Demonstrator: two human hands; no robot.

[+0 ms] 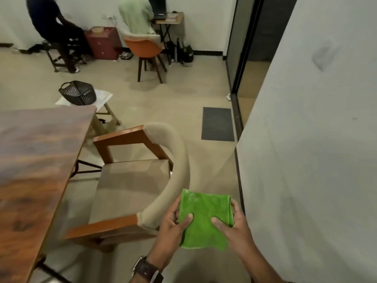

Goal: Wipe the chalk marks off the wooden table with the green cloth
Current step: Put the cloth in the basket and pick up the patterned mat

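A folded green cloth (204, 219) is held in front of me, low and right of centre, with a pale chalky smear near its top left corner. My left hand (173, 223) grips its left edge, thumb on top. My right hand (232, 223) grips its right edge, thumb pressed on the cloth. The wooden table (34, 166) fills the left side, away from both hands; the frame is blurred and I make out no chalk marks on the visible part.
A beige cushioned chair with wooden arms (132, 180) stands between me and the table. A white wall (316, 139) runs close on my right. Farther off are a black basket (78, 92) on a stool, a dark floor mat (217, 123), and two seated people at the back.
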